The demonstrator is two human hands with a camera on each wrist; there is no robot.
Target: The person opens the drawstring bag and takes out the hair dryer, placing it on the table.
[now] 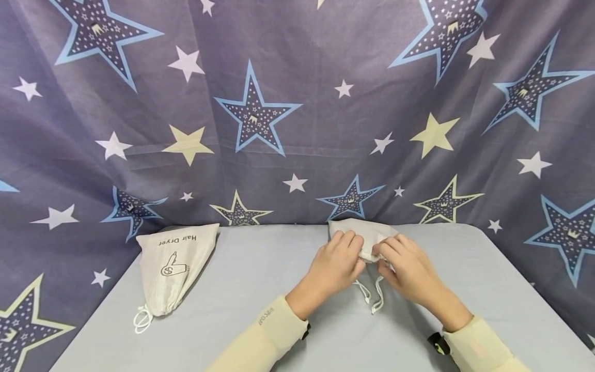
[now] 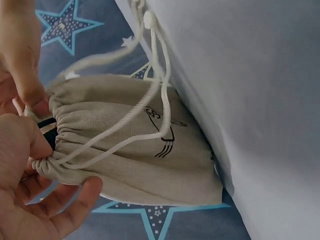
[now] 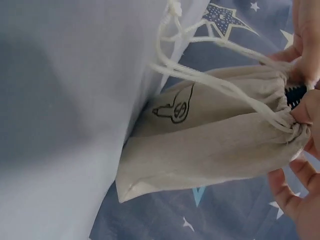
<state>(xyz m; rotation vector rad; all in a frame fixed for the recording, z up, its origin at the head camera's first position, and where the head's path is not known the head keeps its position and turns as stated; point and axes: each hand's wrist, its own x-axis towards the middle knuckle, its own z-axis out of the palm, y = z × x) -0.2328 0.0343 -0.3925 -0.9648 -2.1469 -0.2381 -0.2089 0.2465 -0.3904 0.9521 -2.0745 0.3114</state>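
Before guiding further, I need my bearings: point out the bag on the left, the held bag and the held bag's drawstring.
Bag on the left (image 1: 174,269): head view, middle of its printed face.
Held bag (image 3: 210,142): right wrist view, mid-cloth.
Drawstring (image 2: 165,110): left wrist view, mid-strand.

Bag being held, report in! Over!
Left grip, right grip: both holding the bag by its gathered mouth. Mouth partly open, dark item inside. Nothing visibly blocking.

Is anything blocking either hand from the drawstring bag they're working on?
Nothing visible: the left hand and right hand both hold the bag at its gathered mouth. Its white cords hang loose, and the other bag lies apart, toward the left.
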